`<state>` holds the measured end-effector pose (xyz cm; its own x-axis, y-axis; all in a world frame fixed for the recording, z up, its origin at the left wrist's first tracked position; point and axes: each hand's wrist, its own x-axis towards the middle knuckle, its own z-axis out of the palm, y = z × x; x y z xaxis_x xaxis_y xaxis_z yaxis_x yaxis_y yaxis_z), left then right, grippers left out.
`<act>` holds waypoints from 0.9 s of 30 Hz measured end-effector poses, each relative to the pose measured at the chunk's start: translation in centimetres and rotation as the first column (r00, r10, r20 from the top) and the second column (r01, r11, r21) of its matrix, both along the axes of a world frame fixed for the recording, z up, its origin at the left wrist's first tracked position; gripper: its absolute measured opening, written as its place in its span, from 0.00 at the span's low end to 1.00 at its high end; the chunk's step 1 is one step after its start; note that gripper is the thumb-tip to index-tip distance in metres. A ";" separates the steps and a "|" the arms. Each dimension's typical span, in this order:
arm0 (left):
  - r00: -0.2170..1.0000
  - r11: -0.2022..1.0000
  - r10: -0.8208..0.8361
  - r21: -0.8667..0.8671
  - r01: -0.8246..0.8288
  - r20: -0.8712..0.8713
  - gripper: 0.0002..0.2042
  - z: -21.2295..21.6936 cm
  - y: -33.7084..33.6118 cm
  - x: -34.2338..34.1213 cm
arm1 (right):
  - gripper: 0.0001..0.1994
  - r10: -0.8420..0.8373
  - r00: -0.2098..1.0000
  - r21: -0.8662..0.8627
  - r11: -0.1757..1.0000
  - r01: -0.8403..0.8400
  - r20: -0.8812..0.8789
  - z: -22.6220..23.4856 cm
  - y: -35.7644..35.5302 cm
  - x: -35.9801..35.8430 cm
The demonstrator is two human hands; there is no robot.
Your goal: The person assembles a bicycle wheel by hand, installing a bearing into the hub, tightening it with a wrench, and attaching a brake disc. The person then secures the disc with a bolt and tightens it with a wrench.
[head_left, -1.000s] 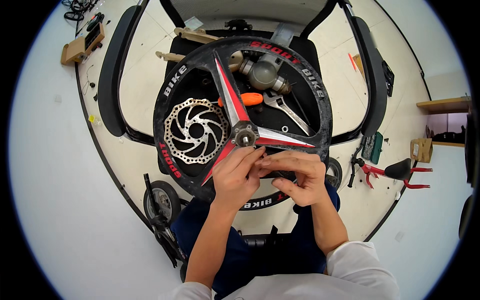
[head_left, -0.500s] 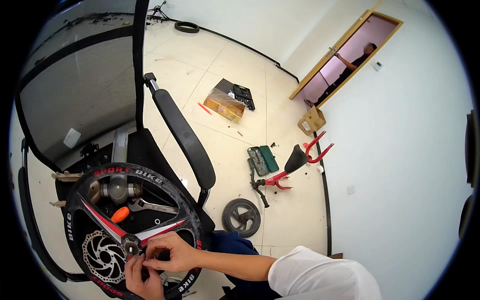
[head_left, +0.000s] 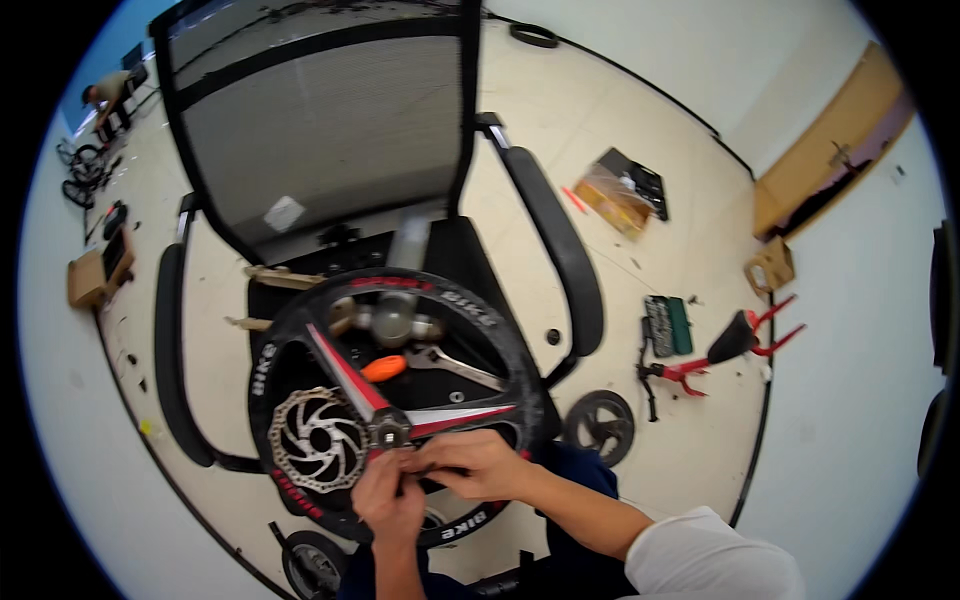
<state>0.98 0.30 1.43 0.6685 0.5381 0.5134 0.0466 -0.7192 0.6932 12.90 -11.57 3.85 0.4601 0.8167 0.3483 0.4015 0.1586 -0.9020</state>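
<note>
A: Where to look for the wheel (head_left: 532,405)?

B: Directly beneath both hands, lying flat over the chair seat (head_left: 475,272), with the near rim out toward the lap.

A: Why flat like that?

B: Probably for steadiness — and to turn the hub (head_left: 389,428) upward, just beyond the fingertips, within easy reach.

A: And in the left hand (head_left: 390,505)? In the right hand (head_left: 478,465)?

B: Curled fingers on both, with tips drawn together just short of the hub. Impossible to make out any small part between them — too much cover from knuckles, too much blur. Seemingly kept so close for fine fingertip control.

A: Made of what, judging by looks?

B: Dark and scuffed around the rim, with broad, tapering spokes in red and silvery white.

A: Anything to the left of the hub?

B: Framed by a gap between spokes, a brake disc (head_left: 320,456): thin, silvery metal, pierced with small holes and curved slots.

A: And farther beyond the hands?

B: A smooth, rounded orange handle (head_left: 384,368), a shiny metal wrench (head_left: 465,370) and a small ring-like nut (head_left: 457,397). Likely set there to stay close by.
</note>
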 end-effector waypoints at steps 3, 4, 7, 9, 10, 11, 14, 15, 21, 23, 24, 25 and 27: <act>1.000 0.998 0.019 -0.067 -0.019 -0.002 0.13 -0.2 0.0 -0.5 | 0.17 -0.006 1.000 -0.019 1.000 0.007 0.030 0.7 0.7 -0.4; 1.000 0.998 0.009 -0.070 -0.009 0.008 0.13 -0.2 0.1 -0.4 | 0.15 -0.036 0.999 -0.025 0.999 0.036 0.027 0.5 0.8 -0.7; 1.000 0.996 0.000 -0.085 0.001 0.022 0.13 -0.4 -0.1 -0.4 | 0.14 -0.031 0.999 -0.021 0.999 0.032 0.023 1.1 0.4 -0.3; 1.000 0.993 0.002 -0.122 0.001 0.031 0.12 -0.6 -0.5 0.0 | 0.14 -0.060 0.988 -0.035 0.997 0.066 0.141 1.9 -0.2 0.2; 1.000 0.993 -0.003 -0.115 0.005 0.020 0.11 -0.6 -0.4 -0.1 | 0.15 -0.077 0.978 -0.023 0.996 0.083 0.196 2.3 -0.5 0.2; 1.000 0.994 0.001 -0.106 0.002 0.025 0.11 -0.6 -0.2 -0.1 | 0.15 -0.097 0.964 -0.010 0.995 0.103 0.249 2.5 -0.6 0.2; 0.999 0.998 0.006 -0.063 -0.004 0.034 0.11 -0.1 0.0 -0.1 | 0.16 -0.088 0.843 0.003 0.995 0.102 0.531 4.4 -0.6 0.7; 0.999 0.998 0.002 -0.057 0.000 0.037 0.10 0.1 0.1 0.0 | 0.16 -0.081 0.794 0.003 0.995 0.099 0.602 5.2 -0.4 0.8; 0.998 0.998 -0.045 -0.048 0.047 0.051 0.10 -0.4 -0.3 0.3 | 0.11 0.295 0.421 -0.314 0.949 -0.025 0.858 8.4 -0.4 3.3; 0.996 0.998 -0.053 -0.041 0.056 0.070 0.10 0.0 -0.5 0.6 | 0.11 0.291 0.379 -0.313 0.950 -0.002 0.878 8.2 -0.6 3.7; 0.998 0.999 -0.036 -0.018 0.037 0.054 0.10 -0.2 -0.2 0.3 | 0.11 0.298 0.440 -0.334 0.943 0.005 0.847 8.2 -0.2 3.4; 0.998 0.996 -0.025 -0.084 0.029 0.051 0.08 0.1 -0.5 0.5 | 0.11 0.310 0.498 -0.374 0.927 0.031 0.810 8.3 -0.3 3.0; 0.997 0.996 -0.012 -0.092 0.019 0.075 0.07 -0.4 -0.7 1.0 | 0.12 0.160 0.647 -0.361 0.913 0.190 0.745 7.5 0.0 1.8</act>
